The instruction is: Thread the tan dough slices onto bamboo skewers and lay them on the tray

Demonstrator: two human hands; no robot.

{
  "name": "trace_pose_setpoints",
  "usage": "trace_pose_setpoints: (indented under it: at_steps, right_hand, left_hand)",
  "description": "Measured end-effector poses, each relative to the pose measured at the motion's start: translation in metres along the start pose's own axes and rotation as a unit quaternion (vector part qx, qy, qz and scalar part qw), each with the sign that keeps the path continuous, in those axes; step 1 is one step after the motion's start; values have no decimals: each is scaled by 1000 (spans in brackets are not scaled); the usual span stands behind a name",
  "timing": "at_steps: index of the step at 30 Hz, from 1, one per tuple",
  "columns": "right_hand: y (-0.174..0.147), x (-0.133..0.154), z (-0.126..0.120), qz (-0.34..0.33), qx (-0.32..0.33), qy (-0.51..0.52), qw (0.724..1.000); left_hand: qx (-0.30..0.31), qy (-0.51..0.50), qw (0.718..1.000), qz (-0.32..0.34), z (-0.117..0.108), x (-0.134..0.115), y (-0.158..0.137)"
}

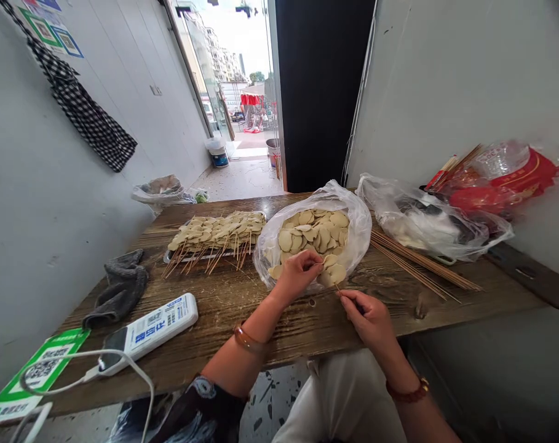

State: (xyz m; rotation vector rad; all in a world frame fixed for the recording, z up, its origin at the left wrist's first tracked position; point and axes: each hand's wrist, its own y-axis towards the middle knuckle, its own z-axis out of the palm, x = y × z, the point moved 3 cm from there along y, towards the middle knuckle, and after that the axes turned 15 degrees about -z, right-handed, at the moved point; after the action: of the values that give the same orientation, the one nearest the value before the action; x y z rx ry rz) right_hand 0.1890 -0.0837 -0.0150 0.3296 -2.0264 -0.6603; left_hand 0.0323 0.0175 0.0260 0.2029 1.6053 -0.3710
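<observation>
My right hand [368, 317] pinches the lower end of a thin wooden skewer [338, 287]. Several thin, round, pale slices that look like potato [333, 272] are threaded on it. At the upper left of these slices, my left hand [302, 269] has its thumb and fingers pinched together; a slice seems to be between them, partly hidden. Both hands are over the near rim of an open clear plastic bag [361, 231] full of loose slices [311, 231]. To the left, a tray [168, 256] carries rows of filled skewers [214, 232], sticks pointing toward me.
Bare skewers [422, 261] lie on the wooden table [242, 314] at right, beside another plastic bag [427, 224] and red packaging [505, 184]. A grey cloth [117, 286], a white payment speaker with cable [150, 332] and a green QR card [39, 372] lie left.
</observation>
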Motion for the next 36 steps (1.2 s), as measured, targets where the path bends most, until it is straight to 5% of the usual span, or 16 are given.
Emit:
trace_pose_setpoints:
  at_steps: [11,27,36]
  right_hand:
    - [-6,-8,0,74,-1,82,994]
    - [-7,-12,7,26,-10,43,999]
    - [-5,-5,8,8,13,16,1000]
  left_hand:
    - [101,-181,972,-112,6,7,-3]
    - [116,-241,954,-135,11,18,-4]
    - [59,-289,950,-98,-3,6,-3]
